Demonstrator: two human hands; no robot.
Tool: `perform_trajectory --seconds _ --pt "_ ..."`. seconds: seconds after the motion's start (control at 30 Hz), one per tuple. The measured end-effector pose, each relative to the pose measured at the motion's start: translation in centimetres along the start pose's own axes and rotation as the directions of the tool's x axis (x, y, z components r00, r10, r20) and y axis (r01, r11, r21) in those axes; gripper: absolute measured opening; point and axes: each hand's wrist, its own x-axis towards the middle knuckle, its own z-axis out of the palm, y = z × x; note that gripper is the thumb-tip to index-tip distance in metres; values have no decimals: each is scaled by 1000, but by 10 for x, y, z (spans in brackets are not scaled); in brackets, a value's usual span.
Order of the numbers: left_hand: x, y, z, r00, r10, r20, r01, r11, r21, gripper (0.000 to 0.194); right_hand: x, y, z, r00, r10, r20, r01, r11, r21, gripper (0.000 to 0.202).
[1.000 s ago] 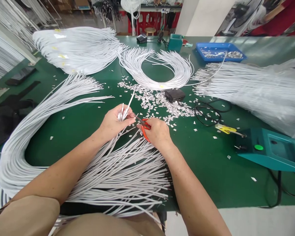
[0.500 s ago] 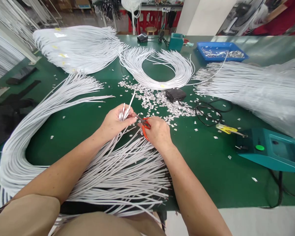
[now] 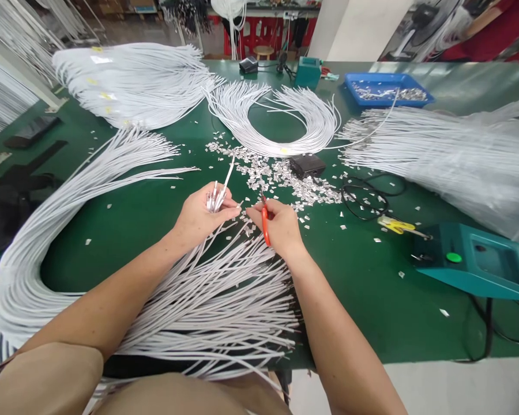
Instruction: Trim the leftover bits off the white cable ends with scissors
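Observation:
My left hand (image 3: 205, 214) is wrapped round several white cable ends (image 3: 217, 199), which stick up above its fingers. Just to the right, my right hand (image 3: 277, 223) grips orange-handled cutters (image 3: 266, 222), their dark tips pointing up and away. The thumb and forefinger of my right hand are close to my left thumb, with a small gap between. Below both hands a thick fan of white cables (image 3: 216, 311) lies across the table, its bundle curving round at the left. Small silvery pieces (image 3: 277, 173) are scattered beyond the hands.
Behind lie a coiled white bundle (image 3: 281, 135), a large cable pile (image 3: 130, 86) and a blue tray (image 3: 384, 92). A small black box (image 3: 308, 166) sits among the pieces. At right are bagged cables (image 3: 441, 144) and a teal device (image 3: 476, 259). A person's red sleeve (image 3: 493, 31) shows at top right.
The cutters have swung from pointing left at the left hand's fingertips to pointing upward. My right hand has turned with them, while my left hand keeps its hold on the cables.

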Motion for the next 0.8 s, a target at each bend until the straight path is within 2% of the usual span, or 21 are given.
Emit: perform_trajectory --seconds 0.07,0.17,0.33,0.43,0.53,0.7,0.8 --pt "-1 2 2 1000 -9 15 8 1000 6 27 -1 -5 2 999 36 15 -38 955 293 19" --pt "-3 2 4 1000 3 24 -4 1000 17 28 -3 -10 7 997 63 46 -77 871 485 17" --pt "-2 -1 4 999 10 35 -11 1000 14 27 -4 -11 12 993 111 40 -114 829 548 10" --pt "-1 -2 3 989 -68 132 84 989 -125 27 -3 -10 12 983 166 84 -183 785 591 10" --pt "0 -3 2 962 -133 239 199 938 -282 30 -3 -10 9 973 175 148 -229 760 608 12" --pt "1 -5 1 978 -128 167 168 953 -252 34 -4 -14 6 986 164 39 -155 794 588 19" --pt "2 -7 3 985 -114 128 140 966 -220 33 -5 -16 8 989 140 46 -142 819 556 19"
